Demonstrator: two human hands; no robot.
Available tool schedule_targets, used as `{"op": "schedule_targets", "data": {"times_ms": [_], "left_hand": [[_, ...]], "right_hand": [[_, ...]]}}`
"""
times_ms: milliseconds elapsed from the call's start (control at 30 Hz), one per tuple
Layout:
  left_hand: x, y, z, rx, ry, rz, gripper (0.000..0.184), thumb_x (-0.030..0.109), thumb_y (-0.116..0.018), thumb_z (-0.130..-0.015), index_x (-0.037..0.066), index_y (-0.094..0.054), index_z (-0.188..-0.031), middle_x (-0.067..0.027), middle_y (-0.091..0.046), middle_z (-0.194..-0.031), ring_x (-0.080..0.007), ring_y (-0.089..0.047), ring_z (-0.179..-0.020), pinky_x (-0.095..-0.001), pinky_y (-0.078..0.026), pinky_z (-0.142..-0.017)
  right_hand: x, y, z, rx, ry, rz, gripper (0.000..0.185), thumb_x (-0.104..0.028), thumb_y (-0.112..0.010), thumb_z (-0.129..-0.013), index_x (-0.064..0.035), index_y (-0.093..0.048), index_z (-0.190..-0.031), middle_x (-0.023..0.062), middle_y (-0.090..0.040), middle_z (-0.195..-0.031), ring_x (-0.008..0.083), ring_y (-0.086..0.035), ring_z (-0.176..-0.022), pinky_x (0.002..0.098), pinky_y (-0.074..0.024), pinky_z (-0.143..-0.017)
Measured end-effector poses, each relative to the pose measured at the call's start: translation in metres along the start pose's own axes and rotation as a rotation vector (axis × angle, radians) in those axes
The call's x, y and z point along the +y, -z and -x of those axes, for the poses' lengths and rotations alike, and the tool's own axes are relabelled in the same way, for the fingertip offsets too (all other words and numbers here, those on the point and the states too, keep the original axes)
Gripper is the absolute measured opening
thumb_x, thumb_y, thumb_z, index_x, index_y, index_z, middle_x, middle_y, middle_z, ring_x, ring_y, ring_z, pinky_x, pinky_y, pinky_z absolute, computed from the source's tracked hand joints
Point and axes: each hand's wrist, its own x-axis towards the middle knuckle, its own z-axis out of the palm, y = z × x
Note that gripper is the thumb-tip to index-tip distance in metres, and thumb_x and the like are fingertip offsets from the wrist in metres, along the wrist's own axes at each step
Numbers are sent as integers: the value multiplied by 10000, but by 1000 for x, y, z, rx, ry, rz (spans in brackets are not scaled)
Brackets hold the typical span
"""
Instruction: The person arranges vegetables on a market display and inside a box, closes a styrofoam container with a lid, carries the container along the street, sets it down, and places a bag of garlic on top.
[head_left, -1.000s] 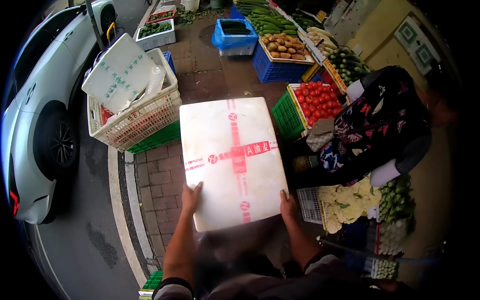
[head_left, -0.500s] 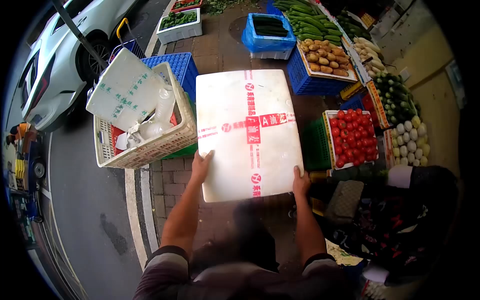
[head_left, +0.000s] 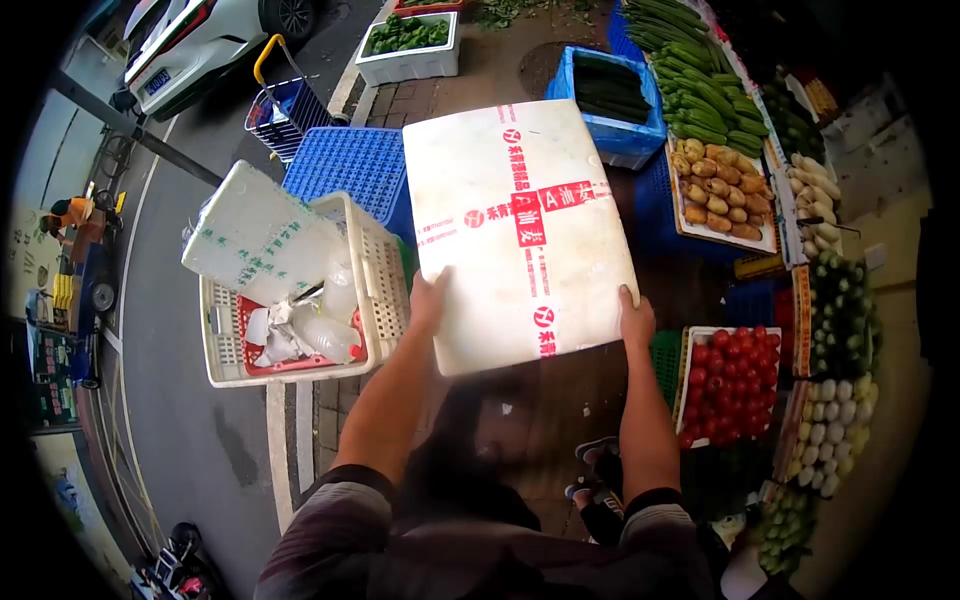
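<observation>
A white foam box point(head_left: 500, 270) with red printed tape crossing its top is held out in front of me. My left hand point(head_left: 428, 300) grips its near left edge, thumb on top. On the near right edge, my right hand point(head_left: 636, 320) holds on in the same way. The fingers beneath the box are hidden. Close to its left is a cream plastic crate point(head_left: 385, 280) holding plastic bottles, crumpled wrapping and a tilted foam lid point(head_left: 262, 235).
A blue crate point(head_left: 350, 170) and a wheeled basket point(head_left: 290, 115) stand beyond the cream crate. To the right are potatoes point(head_left: 725, 190), cucumbers, and tomatoes point(head_left: 730, 380). A blue-lined box point(head_left: 610, 135) sits just past the foam box. Another person's feet point(head_left: 592, 470) show below.
The view has moved forward along the stalls with the box still in both hands. The cream crate now appears lower, and the other person has slid mostly out of view at the lower right.
</observation>
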Motion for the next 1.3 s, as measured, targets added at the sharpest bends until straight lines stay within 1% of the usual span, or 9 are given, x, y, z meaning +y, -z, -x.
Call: {"op": "schedule_targets", "data": {"times_ms": [267,333,467,733,767,867,1000,1133,1300], "left_hand": [[67,-53,-217,-1,28,29,566,368,-704,-941,-30,-520,-1299,-136,-642,-1156,-196,-591,-1026,-356,-482,-886],[99,-64,-256,-3,1,-81,629,392,-687,-944,-63,-494,-1333,-229,-645,-1189,-298,-635,-1076,-387,-489,-913],[192,-98,-326,454,-238,-937,792,522,-639,-938,0,-391,-1479,-261,-518,-1423,-428,-454,-1352,-599,-353,-1086],[213,-312,-325,51,-532,-974,655,539,-440,-1021,96,-435,-1503,-142,-389,-1581,-395,-267,-1495,-653,-133,-1165],[200,-331,-343,105,-510,-1034,677,553,-404,-1027,90,-403,-1522,-133,-376,-1592,-381,-264,-1500,-643,-98,-1169],[211,-352,-369,261,-432,-1354,769,659,-389,-991,121,-392,-1541,-79,-362,-1609,-327,-288,-1498,-648,-214,-1143],[165,-344,-424,285,-405,-1337,775,704,-363,-976,206,-353,-1569,-46,-315,-1634,-312,-273,-1503,-648,-163,-1163],[155,-329,-471,217,-461,-1293,796,712,-280,-989,191,-287,-1591,-49,-255,-1655,-309,-221,-1522,-628,-155,-1181],[165,-327,-501,177,-204,-1404,841,730,-195,-985,175,-179,-1617,-53,-168,-1680,-281,-164,-1541,-610,-140,-1202]], "right_hand": [[-132,-67,-183,-15,43,13,653,-627,-621,-873,-16,-709,-1087,258,-697,-1076,429,-644,-1054,465,-499,-902],[-170,-80,-204,24,-27,85,696,-661,-620,-855,-20,-701,-1114,261,-692,-1092,440,-647,-1042,482,-500,-895],[-227,-151,-271,89,-87,42,752,-680,-606,-849,11,-682,-1134,258,-696,-1106,431,-654,-1057,481,-500,-927],[-309,-183,-356,-71,-99,13,679,-670,-544,-906,-23,-645,-1084,210,-682,-1065,390,-660,-1016,577,-453,-925],[-293,-214,-375,11,4,1,651,-651,-505,-939,-30,-647,-1075,226,-673,-1078,401,-646,-1050,596,-443,-934],[-242,-172,-429,-590,-12,-665,660,-595,-520,-975,12,-598,-1223,249,-643,-1165,375,-646,-1050,476,-474,-970],[-4,-98,-509,136,-141,-670,475,-393,-665,-959,-6,-638,-1233,124,-700,-1132,211,-681,-959,324,-532,-840],[170,174,-575,905,-355,-294,401,-274,-705,-905,40,-625,-1141,89,-656,-922,164,-619,-772,317,-514,-697],[265,373,-653,1176,-337,-65,409,-306,-758,-860,61,-650,-1006,62,-615,-722,140,-569,-589,296,-464,-560]]}}
